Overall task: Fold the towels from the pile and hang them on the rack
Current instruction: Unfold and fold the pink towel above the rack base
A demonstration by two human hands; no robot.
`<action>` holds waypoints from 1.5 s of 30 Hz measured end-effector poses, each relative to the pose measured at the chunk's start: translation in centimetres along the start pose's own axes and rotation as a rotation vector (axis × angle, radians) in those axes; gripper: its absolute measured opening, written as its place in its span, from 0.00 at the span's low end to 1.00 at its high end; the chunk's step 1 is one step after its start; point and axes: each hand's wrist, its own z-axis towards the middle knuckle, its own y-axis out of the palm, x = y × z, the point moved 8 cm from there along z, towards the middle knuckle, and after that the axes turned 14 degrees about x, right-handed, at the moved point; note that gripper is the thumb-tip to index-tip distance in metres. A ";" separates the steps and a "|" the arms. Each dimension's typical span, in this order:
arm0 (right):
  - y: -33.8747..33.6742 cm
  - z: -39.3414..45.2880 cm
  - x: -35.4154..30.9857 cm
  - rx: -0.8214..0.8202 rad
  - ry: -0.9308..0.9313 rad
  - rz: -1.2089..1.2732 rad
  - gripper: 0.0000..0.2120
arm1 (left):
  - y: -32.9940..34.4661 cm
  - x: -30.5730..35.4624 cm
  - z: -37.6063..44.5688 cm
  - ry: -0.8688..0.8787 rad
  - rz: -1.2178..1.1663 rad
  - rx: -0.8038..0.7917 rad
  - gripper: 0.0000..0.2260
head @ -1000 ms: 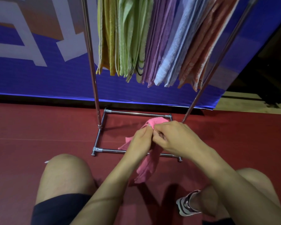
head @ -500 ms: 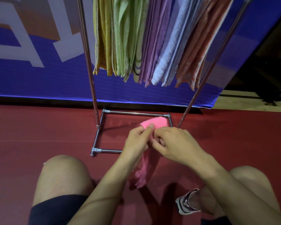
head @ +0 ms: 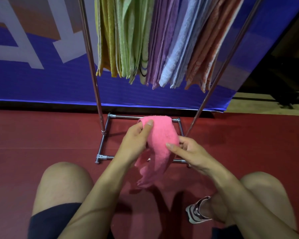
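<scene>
Two hands, left (head: 136,142) and right (head: 192,152), fingers pinching one pink towel (head: 162,144); one rack (head: 100,107) behind.

The blue banner (head: 41,80) shows only cut-off white letters.

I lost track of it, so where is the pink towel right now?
In the head view, the pink towel is at centre, held between the left hand and right hand, in front of the rack's base.
</scene>
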 end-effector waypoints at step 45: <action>-3.5 1.3 -13.1 -0.054 -0.070 0.444 0.14 | 3.4 0.3 -1.6 0.269 0.435 -0.374 0.08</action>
